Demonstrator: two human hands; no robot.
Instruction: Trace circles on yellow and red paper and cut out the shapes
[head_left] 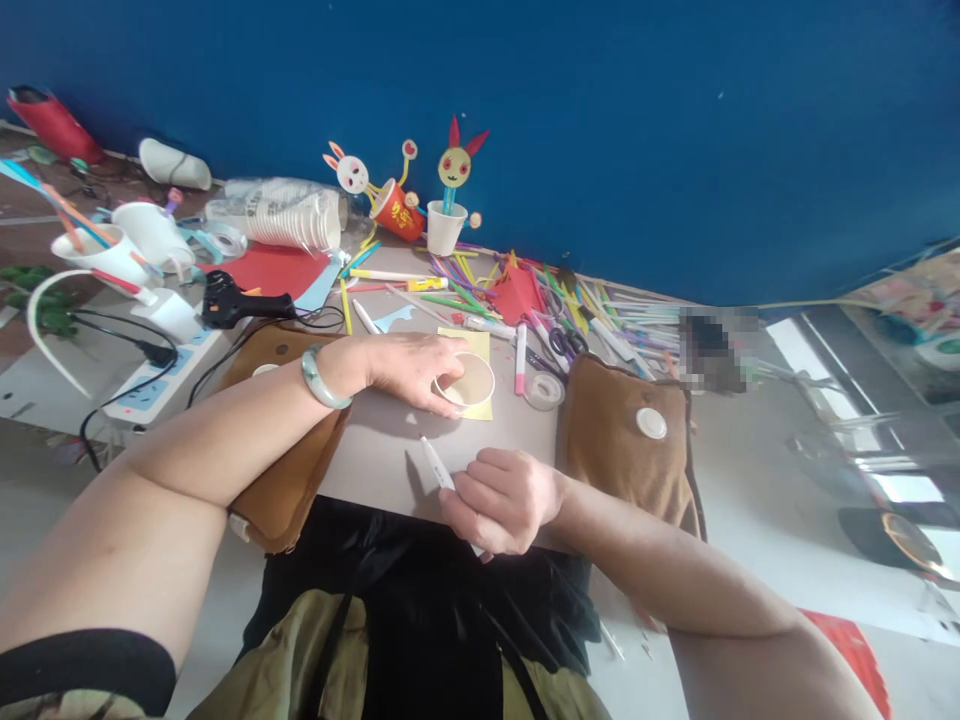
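My left hand [416, 372], with a jade bangle at its wrist, is closed around the side of a paper cup [480, 384]. The cup's open mouth faces up, and it stands over a sheet of yellow paper [482, 345] on the table. Nearer my body, my right hand [504, 500] grips a white marker pen [436, 463]. Its uncapped tip points up and left, apart from the cup. A pink-ended marker [520, 358] and a roll of clear tape [544, 391] lie just right of the cup.
Two brown cushions [622, 440] flank the work spot. A black glue gun [244, 300] and a power strip [161, 375] lie left. Behind are pipe cleaners, scissors [568, 342], stacked paper cups [296, 218] and two cup figures [445, 228] by the blue wall [600, 130].
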